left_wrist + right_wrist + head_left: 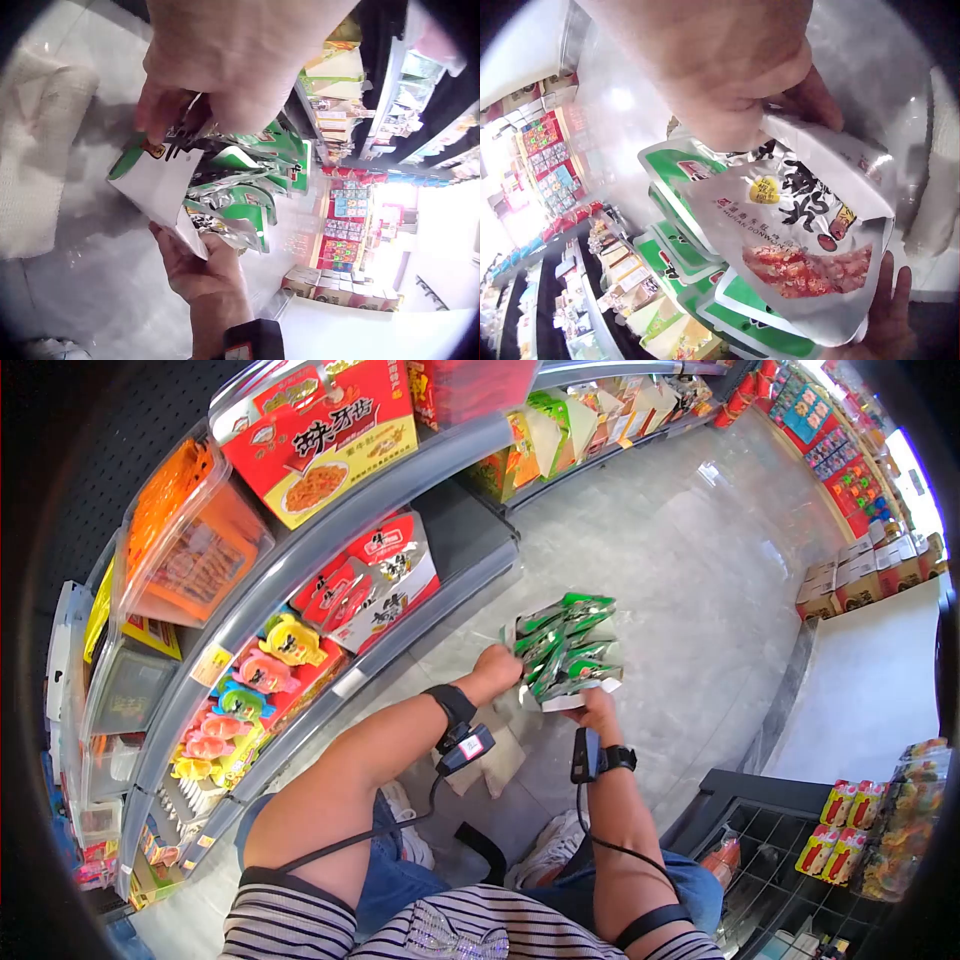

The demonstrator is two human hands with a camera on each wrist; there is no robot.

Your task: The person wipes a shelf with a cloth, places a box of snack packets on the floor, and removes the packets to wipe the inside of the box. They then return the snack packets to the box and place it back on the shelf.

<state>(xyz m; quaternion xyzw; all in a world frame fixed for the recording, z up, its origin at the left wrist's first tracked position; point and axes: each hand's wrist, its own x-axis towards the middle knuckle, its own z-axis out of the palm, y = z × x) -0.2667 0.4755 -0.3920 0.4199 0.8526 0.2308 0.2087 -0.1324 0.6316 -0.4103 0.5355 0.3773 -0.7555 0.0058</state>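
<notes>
Both hands hold up a small white cardboard display box [161,184] filled with several green-and-silver snack packets [560,645]. My left hand [496,668] grips the left side of the box, its fingers curled at the rim in the left wrist view. On the near right side, my right hand [598,715] holds the box with the thumb inside the edge and fingers outside. The right wrist view shows the front packet [795,277], with black lettering and a picture of reddish food. Part of each hand's grip is hidden by the box.
Curved store shelves [490,560] on the left hold snack boxes, plastic tubs [195,550] and colorful toy-like packs [265,670]. A beige cloth-like piece [485,755] lies on the floor near the shoes. A black wire rack [770,860] stands at right, with cartons [865,575] farther back.
</notes>
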